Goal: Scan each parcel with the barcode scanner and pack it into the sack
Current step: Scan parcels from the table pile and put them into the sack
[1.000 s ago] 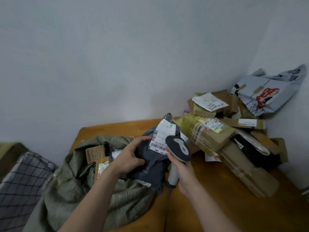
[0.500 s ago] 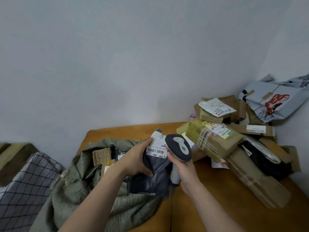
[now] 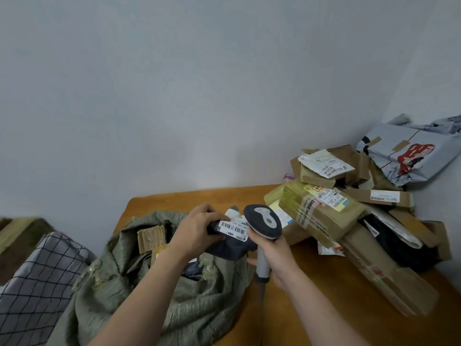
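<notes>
Fabric of the green woven sack is slumping open at lower centre on the orange counter, with a carton lying inside. Just above its mouth, the left grip is clamping the dark grey mailer parcel, which has dropped lower, its barcode label now facing up. The right grip is wrapping the barcode scanner handle, head nearly touching the label: scanning is probably happening. Cardboard boxes are waiting at right.

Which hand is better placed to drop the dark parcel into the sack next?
Probably left. The left hand grips the dark parcel over the open sack, while the right hand is wrapped round the scanner, on the side away from the sack.
</notes>
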Motion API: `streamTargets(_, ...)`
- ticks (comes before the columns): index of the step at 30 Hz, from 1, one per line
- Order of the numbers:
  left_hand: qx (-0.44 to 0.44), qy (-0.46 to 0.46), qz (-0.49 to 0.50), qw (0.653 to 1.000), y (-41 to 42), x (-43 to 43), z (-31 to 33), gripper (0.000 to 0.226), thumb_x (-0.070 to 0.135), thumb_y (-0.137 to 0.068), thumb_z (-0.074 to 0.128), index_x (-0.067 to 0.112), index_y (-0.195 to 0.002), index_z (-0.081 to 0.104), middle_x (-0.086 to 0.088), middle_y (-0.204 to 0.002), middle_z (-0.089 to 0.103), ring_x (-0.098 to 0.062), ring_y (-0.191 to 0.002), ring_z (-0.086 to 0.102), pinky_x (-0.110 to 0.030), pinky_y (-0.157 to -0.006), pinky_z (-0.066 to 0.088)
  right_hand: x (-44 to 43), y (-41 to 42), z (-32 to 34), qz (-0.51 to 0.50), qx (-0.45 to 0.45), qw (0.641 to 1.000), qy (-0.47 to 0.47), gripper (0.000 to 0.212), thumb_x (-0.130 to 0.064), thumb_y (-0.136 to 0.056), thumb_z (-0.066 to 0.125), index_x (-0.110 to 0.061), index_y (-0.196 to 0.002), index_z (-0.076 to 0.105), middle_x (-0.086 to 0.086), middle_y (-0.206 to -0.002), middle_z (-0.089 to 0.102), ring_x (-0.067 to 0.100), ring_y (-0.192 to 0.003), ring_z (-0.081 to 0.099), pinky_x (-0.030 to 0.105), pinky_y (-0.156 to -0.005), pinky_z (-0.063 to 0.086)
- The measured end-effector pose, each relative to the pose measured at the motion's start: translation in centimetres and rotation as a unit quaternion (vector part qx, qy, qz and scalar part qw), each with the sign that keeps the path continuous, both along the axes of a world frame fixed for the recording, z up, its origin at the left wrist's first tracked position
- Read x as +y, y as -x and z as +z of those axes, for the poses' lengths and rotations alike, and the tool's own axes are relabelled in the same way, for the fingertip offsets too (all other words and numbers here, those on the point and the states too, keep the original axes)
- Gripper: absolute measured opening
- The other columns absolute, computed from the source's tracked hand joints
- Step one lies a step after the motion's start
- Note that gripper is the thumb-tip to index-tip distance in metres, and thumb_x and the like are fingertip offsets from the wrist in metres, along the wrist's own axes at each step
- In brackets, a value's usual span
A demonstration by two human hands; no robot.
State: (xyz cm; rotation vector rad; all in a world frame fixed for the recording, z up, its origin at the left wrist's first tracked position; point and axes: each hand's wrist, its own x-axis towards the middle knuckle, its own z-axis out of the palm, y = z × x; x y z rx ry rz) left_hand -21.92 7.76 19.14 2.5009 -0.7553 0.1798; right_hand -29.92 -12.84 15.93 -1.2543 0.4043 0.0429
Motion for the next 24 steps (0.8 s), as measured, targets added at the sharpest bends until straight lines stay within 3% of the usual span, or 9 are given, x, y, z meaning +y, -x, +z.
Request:
streamTargets(3,-0.001,0.051,0.043,0.998,0.1,-0.4,0.0,0.063,0.03,-0.076,0.089,0.033,-0.134,0.064,0.009,-0.112,0.055,-0.012,-0.103,0.054,-0.03,-0.086,0.046,0.4,-0.3,0.2,0.0,-0.007,1.0,-0.011,0.036,-0.022,-0.084,0.085,-0.025,-0.115,0.067,0.0,-0.117,0.072,0.02,-0.108,0.069,0.043,-0.079,0.064)
streamTargets(6,0.023,0.084,0.173,0.981,0.3,-1.0,-0.4,0.087,0.041,-0.074,0.09,0.026,-0.148,0.047,-0.001,-0.129,0.049,-0.022,-0.116,0.053,-0.038,-0.095,0.05,1.1,-0.5,-0.4,-0.029,0.011,0.999,-0.028,0.053,-0.023,-0.081,0.086,-0.018,-0.128,0.062,0.008,-0.122,0.071,0.027,-0.105,0.073,0.043,-0.081,0.064)
streamTargets(9,0.099,0.08,0.265,0.956,0.7,-1.8,-0.7,0.07,0.058,-0.082,0.078,0.024,-0.136,0.052,-0.005,-0.129,0.055,-0.026,-0.115,0.059,-0.04,-0.089,0.052,1.7,-0.5,-0.6,-0.028,0.018,0.999,-0.04,0.052,-0.021,-0.083,0.085,-0.017,-0.128,0.061,0.009,-0.117,0.074,0.026,-0.098,0.076,0.046,-0.083,0.064)
streamTargets(11,0.136,0.102,0.255,0.952,1.0,-2.0,-1.0,0.046,0.058,-0.09,0.068,0.027,-0.124,0.063,0.004,-0.117,0.065,-0.017,-0.102,0.064,-0.036,-0.084,0.053,2.1,-0.5,-0.5,-0.018,0.02,0.998,-0.053,0.048,-0.02,-0.084,0.084,-0.018,-0.126,0.062,0.01,-0.115,0.075,0.026,-0.099,0.076,0.049,-0.085,0.063)
streamTargets(13,0.205,0.195,0.21,0.936,1.1,-2.2,-1.1,0.032,0.049,-0.099,0.062,0.03,-0.123,0.069,0.01,-0.113,0.07,-0.012,-0.101,0.067,-0.038,-0.089,0.057,2.4,-0.6,-0.6,-0.004,0.02,0.998,-0.066,0.048,-0.021,-0.083,0.084,-0.02,-0.127,0.064,0.009,-0.116,0.075,0.026,-0.104,0.074,0.051,-0.087,0.062)
streamTargets(16,0.362,0.36,0.133,0.85,1.9,-2.8,-0.7,0.023,0.044,-0.102,0.059,0.035,-0.12,0.071,0.005,-0.115,0.075,-0.015,-0.106,0.071,-0.045,-0.094,0.06,2.8,-0.4,-0.4,0.015,0.013,0.997,-0.078,0.059,-0.031,-0.075,0.087,-0.025,-0.129,0.064,0.006,-0.121,0.074,0.026,-0.109,0.072,0.052,-0.088,0.061)
streamTargets(19,0.345,0.396,0.124,0.842,2.0,-3.3,-1.1,0.034,0.046,-0.091,0.074,0.029,-0.121,0.071,0.001,-0.11,0.077,-0.017,-0.099,0.075,-0.047,-0.09,0.062,3.1,-0.3,-0.4,0.033,0.012,0.997,-0.072,0.07,-0.04,-0.066,0.088,-0.029,-0.131,0.063,0.004,-0.123,0.074,0.025,-0.11,0.073,0.053,-0.09,0.061)
streamTargets(24,0.312,0.397,0.154,0.849,1.3,-2.8,-1.9,0.056,0.062,-0.072,0.083,0.021,-0.109,0.075,-0.002,-0.103,0.079,-0.024,-0.098,0.076,-0.052,-0.091,0.061,2.5,-0.2,0.0,0.08,0.037,0.995,-0.044,0.064,-0.045,-0.075,0.081,-0.02,-0.131,0.065,0.007,-0.113,0.077,0.023,-0.104,0.075,0.046,-0.09,0.061)
